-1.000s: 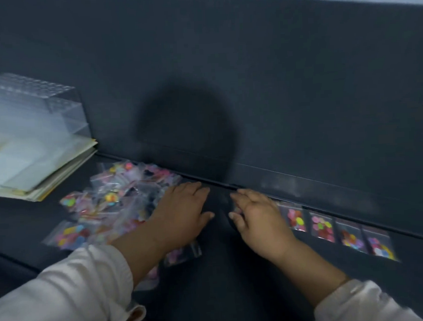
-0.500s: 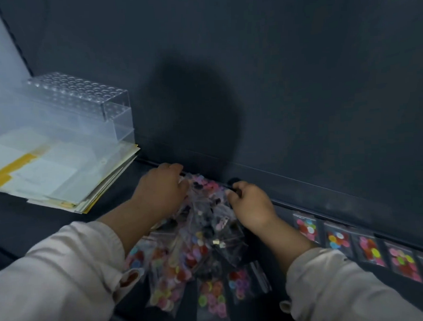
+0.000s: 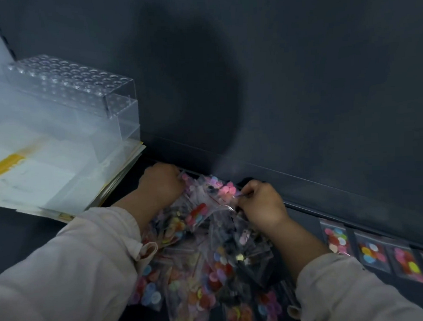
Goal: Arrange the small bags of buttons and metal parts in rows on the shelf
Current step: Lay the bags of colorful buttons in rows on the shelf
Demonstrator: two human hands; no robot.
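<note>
Heap of small clear bags (image 3: 209,252) on dark shelf (image 3: 305,219), between both forearms; coloured buttons inside, some dark bits. Left hand (image 3: 160,184) clenched on heap's far left edge. Right hand (image 3: 261,204) pinching one bag with pink buttons (image 3: 225,191). Row of bags (image 3: 372,250) laid flat at right along back wall. Clear plastic rack (image 3: 81,93) atop paper stack (image 3: 48,172), left of heap.

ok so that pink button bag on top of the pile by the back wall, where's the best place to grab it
Probably by its flat top edge, the zip strip above the buttons, pinched thumb and forefinger from the right. The pink button bag lies on top of the pile of bags against the shelf's back wall, and the right hand already has its grip at that edge. The button bulge would likely slip.
</note>
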